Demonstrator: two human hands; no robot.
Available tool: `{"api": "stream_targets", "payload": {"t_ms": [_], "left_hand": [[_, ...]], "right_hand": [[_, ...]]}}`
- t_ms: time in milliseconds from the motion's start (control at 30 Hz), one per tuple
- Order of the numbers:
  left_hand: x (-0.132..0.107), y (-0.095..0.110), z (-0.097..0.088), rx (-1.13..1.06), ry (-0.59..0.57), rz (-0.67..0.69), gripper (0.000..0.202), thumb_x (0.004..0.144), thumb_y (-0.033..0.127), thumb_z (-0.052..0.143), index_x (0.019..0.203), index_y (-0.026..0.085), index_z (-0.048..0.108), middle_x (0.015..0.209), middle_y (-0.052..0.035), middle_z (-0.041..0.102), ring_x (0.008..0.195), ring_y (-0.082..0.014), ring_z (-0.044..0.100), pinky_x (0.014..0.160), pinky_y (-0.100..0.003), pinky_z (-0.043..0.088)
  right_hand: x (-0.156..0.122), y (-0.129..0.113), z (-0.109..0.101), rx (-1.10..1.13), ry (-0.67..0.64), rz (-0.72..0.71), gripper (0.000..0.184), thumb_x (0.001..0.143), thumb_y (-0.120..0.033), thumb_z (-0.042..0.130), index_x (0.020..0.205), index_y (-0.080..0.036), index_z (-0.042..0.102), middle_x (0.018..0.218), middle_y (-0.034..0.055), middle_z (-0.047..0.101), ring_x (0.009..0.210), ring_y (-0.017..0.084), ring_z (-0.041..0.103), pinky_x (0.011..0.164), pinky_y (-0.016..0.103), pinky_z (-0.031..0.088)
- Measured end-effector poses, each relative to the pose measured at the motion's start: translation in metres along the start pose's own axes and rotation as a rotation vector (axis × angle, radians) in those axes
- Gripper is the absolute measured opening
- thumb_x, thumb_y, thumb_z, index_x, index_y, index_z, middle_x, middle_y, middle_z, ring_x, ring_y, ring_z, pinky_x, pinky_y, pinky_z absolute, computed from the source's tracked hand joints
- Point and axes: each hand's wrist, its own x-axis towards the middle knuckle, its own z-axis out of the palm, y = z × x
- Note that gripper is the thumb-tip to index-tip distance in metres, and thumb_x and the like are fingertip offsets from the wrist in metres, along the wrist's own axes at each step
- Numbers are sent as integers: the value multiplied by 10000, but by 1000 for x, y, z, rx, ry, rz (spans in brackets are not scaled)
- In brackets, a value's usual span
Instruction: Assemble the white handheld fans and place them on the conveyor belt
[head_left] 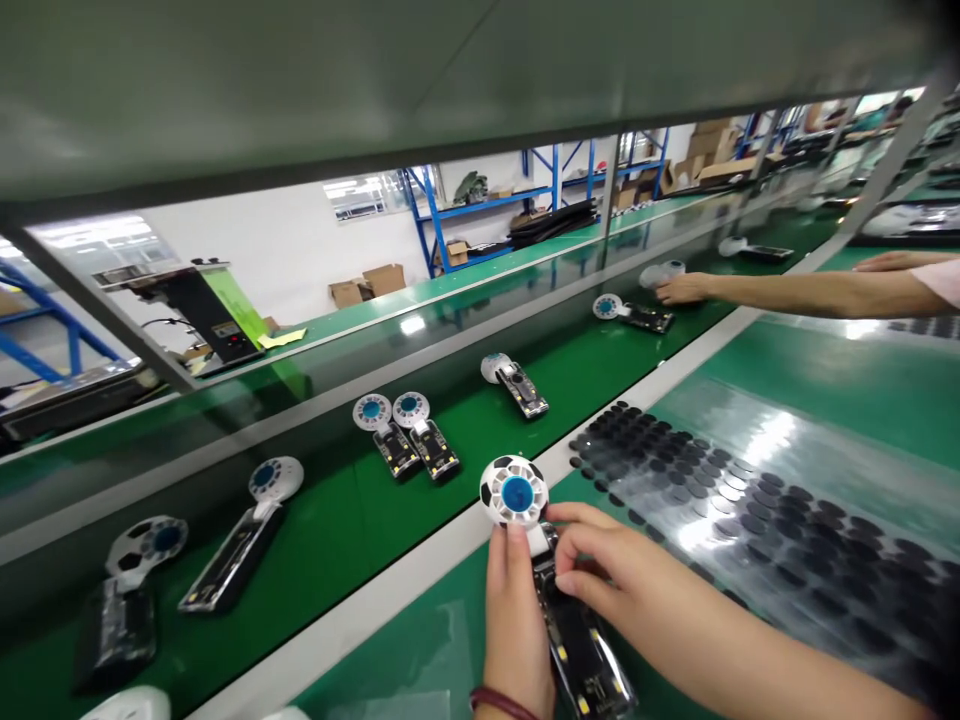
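Note:
My left hand (516, 620) grips a small fan unit (517, 492) with a white football-pattern head, a blue centre and a black open body (581, 655). It holds the body from the left, thumb up by the neck. My right hand (600, 565) is closed in a pinch on the top of the body, just below the head. Whether the fingers hold anything small is hidden.
Several more fan units (409, 432) lie along the green conveyor belt (352, 520). A clear sheet of black round pads (720, 510) lies to my right. Another person's arm (795, 290) reaches to a unit farther up the belt. Blue shelving (495, 210) with cardboard boxes stands behind.

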Motion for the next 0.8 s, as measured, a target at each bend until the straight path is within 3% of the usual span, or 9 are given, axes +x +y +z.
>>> {"api": "stream_targets", "payload": {"t_ms": [233, 400, 567, 700, 800], "left_hand": [[-2, 0, -6, 58, 34, -33, 551, 670, 569, 607, 1044, 166, 646, 967, -103, 684, 990, -321, 583, 843, -372, 462], [-3, 4, -7, 83, -23, -27, 535, 677, 589, 585, 1013, 177, 642, 1005, -94, 668, 988, -284, 577, 851, -331, 440], [-2, 3, -8, 101, -54, -49, 535, 688, 621, 546, 994, 190, 634, 1006, -93, 663, 999, -291, 566, 833, -327, 435], [1, 0, -8, 81, -67, -61, 555, 704, 634, 514, 1027, 195, 614, 1048, -98, 651, 1002, -287, 573, 828, -331, 450], [4, -6, -10, 59, -57, -50, 590, 695, 633, 524, 1099, 206, 571, 1157, -110, 602, 1054, -299, 552, 822, -341, 464]], "right_hand": [[0, -4, 4, -79, -15, -5, 184, 778, -44, 457, 683, -194, 503, 1271, 37, 438, 1023, 186, 546, 873, 305, 425], [0, -8, 6, -262, -16, -45, 209, 772, 1, 409, 704, -176, 498, 1017, 71, 521, 884, 199, 584, 782, 333, 471], [0, -13, 6, -305, -27, -63, 223, 755, 12, 399, 717, -168, 524, 973, 72, 525, 844, 195, 586, 762, 339, 483], [1, -2, 9, -214, 24, -93, 217, 741, -7, 413, 694, -191, 519, 1093, 66, 515, 1004, 203, 547, 848, 332, 450], [2, 10, 9, 23, 72, -7, 293, 716, -77, 480, 959, -237, 519, 1323, 56, 385, 1200, 195, 419, 950, 303, 390]]}}
